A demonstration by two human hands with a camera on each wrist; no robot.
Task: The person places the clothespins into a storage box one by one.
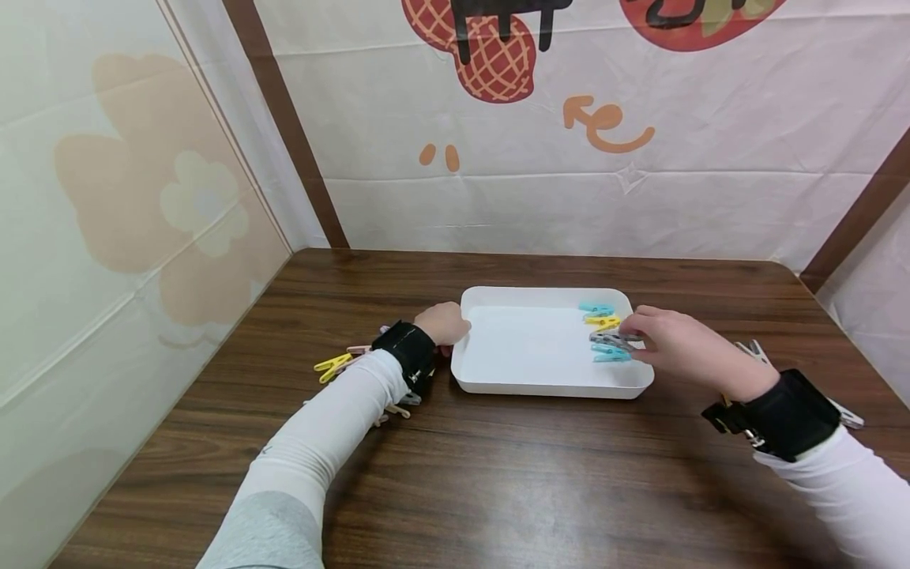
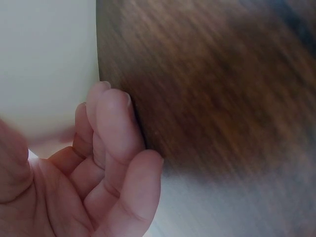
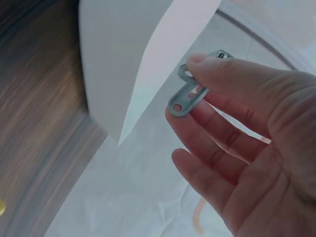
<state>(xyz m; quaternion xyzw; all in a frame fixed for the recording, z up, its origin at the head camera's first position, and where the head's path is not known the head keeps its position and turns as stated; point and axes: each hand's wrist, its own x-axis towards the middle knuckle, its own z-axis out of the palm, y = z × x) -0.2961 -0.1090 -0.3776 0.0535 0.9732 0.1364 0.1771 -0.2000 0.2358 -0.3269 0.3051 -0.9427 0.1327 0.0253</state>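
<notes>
A white tray (image 1: 526, 348) lies on the table, and my left hand (image 1: 442, 322) grips its left edge. In the left wrist view the curled fingers (image 2: 118, 123) lie beside the pale tray side, with brown table beyond. My right hand (image 1: 664, 340) is over the tray's right edge, pinching a grey clothespin (image 3: 182, 101) between thumb and fingertips. Inside the tray's right side, a blue clothespin (image 1: 596, 307) and a yellow clothespin (image 1: 603, 322) lie behind the fingertips. Another blue clothespin (image 1: 611, 353) lies nearer me.
Left of the tray, yellow clothespins (image 1: 331, 366) and several others are partly hidden by my left forearm. More pale grey clothespins (image 1: 849, 416) show around my right wrist. A fabric wall (image 1: 533, 213) stands behind the brown table (image 1: 512, 474), another at left.
</notes>
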